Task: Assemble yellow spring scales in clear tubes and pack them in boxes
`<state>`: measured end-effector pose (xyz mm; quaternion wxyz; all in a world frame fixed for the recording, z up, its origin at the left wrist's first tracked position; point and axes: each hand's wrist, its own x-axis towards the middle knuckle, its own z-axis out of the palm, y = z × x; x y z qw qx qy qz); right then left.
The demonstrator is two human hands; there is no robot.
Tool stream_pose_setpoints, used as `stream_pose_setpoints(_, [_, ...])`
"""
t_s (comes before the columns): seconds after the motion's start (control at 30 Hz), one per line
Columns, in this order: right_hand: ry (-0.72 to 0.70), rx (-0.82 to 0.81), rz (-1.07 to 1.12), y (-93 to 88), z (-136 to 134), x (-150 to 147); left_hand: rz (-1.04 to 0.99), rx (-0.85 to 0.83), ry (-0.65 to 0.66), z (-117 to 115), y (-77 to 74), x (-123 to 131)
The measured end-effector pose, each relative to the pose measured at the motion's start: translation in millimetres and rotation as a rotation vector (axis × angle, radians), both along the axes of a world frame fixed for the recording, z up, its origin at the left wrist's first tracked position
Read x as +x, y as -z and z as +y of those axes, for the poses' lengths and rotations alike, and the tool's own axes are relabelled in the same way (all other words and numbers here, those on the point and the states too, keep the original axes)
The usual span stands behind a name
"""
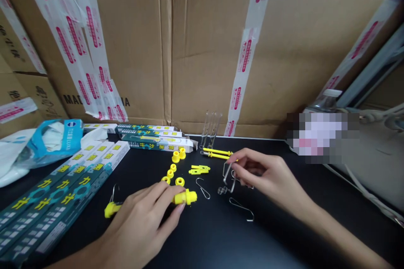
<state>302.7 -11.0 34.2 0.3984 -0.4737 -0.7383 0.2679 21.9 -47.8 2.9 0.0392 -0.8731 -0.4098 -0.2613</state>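
Note:
My left hand point(142, 214) is closed around a spring scale, its yellow end point(189, 197) sticking out past my fingertips. On the other side of that hand lies a yellow cap point(110, 209) with a wire hook; my fingers hide what lies between. My right hand point(261, 170) pinches a bent metal wire point(227, 174) above the table. Below it are small coiled springs point(222, 190) and a wire hook point(241, 208). Another wire hook point(203, 188) lies between the hands. Yellow collars point(179, 181), flat yellow clips point(199, 170) and yellow rods point(217, 153) lie farther back.
Clear tubes point(212, 128) stand against the large cardboard box point(205, 50). Printed long boxes point(63, 189) fill the left side, with more boxes point(154, 138) at the back. A blue plastic packet point(57, 136) sits far left. At right are a bottle point(330, 100) and pale cords point(360, 193).

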Motion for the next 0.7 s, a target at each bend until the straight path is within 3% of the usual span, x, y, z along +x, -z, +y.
stream_pose_setpoints(0.13, [-0.057, -0.276, 0.296, 19.7, -15, -33, 0.002, -0.014, 0.008, 3, 0.8, 5])
stream_pose_setpoints(0.23, [-0.076, -0.346, 0.42, 35.2, -23, -49, -0.031, -0.041, 0.015, 4, 2.2, 6])
stream_pose_setpoints(0.4, [0.019, -0.235, 0.298, 47.1, -36, -58, -0.078, -0.05, 0.024, 1, 4.7, 1])
stream_pose_setpoints(0.7, [0.089, -0.083, 0.14, 40.7, -43, -62, -0.089, 0.033, 0.025, -1, 3.6, 1])
